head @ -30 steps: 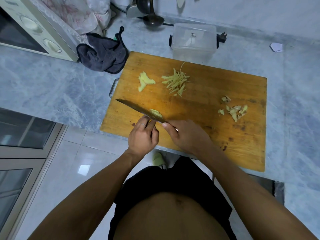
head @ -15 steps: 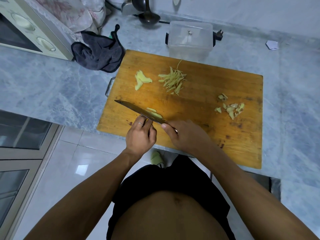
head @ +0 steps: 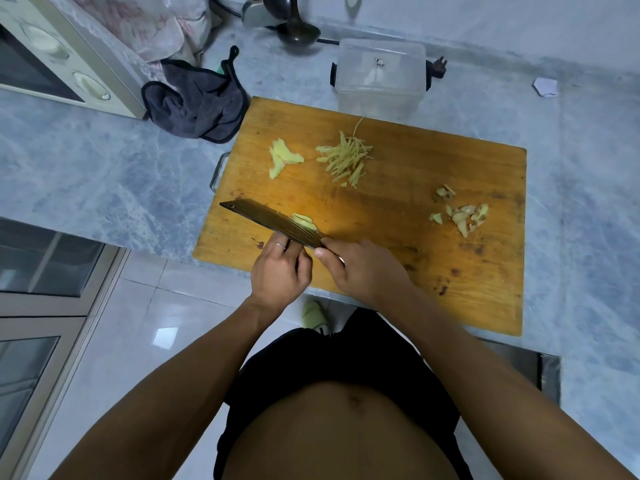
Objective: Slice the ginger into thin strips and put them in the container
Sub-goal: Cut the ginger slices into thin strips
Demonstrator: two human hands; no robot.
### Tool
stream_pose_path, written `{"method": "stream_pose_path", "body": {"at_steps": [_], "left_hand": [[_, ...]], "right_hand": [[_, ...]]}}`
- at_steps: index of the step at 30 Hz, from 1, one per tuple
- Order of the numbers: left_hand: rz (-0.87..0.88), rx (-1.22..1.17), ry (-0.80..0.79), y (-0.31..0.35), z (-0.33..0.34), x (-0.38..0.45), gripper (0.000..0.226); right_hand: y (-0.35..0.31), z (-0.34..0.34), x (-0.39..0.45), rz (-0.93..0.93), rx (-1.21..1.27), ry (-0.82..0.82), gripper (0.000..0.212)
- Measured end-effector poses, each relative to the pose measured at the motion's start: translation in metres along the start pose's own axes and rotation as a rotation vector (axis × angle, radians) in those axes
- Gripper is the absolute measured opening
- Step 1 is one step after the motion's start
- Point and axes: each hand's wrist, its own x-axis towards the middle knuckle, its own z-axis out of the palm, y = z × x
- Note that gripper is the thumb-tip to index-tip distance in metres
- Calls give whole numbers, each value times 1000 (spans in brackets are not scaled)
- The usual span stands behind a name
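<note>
Pale yellow ginger strips (head: 346, 160) lie on an orange-brown cutting board (head: 415, 168) over blue-grey marbled counter (head: 104, 168).

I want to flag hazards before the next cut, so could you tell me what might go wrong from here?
1. The left hand has its fingertips right against the knife blade beside the ginger slices; a slip could nick them.
2. The cut strips lie loose on the cutting board, not yet in the container, so they could scatter.

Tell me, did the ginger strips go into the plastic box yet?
No, the pile of ginger strips lies on the wooden cutting board, in front of the clear plastic container.
</note>
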Motion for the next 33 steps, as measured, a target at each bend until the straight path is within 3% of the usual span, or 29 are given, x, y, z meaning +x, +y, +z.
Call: {"method": "stream_pose_path", "body": {"at_steps": [27, 33], "left_hand": [[19, -6, 45, -2, 1, -1, 26], [-4, -9, 19, -2, 1, 0, 18]], "right_hand": [[-5, 2, 3, 24, -22, -9, 43], [-3, -5, -4, 25, 88, 1, 38]]}}
